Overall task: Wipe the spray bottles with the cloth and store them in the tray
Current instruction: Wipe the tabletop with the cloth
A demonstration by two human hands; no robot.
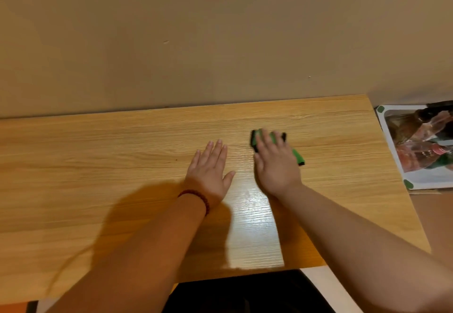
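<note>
Pressing flat on a green cloth (297, 157) with black edging, the right hand (277, 163) has its fingers (266, 138) straight and slightly spread over the fabric, not curled round it. The cloth lies right of centre on the wooden table (98, 165). Just beside it, the left hand (208, 165) rests palm down on the bare wood, fingers straight and close together, holding nothing. A string of dark red beads (204, 198) circles that wrist. Beyond the table's right edge sits a white tray (382, 123) with green corners, cut off by the frame. Spray bottles (421, 141) lie in it, clear with red and green parts, too blurred to count.
</note>
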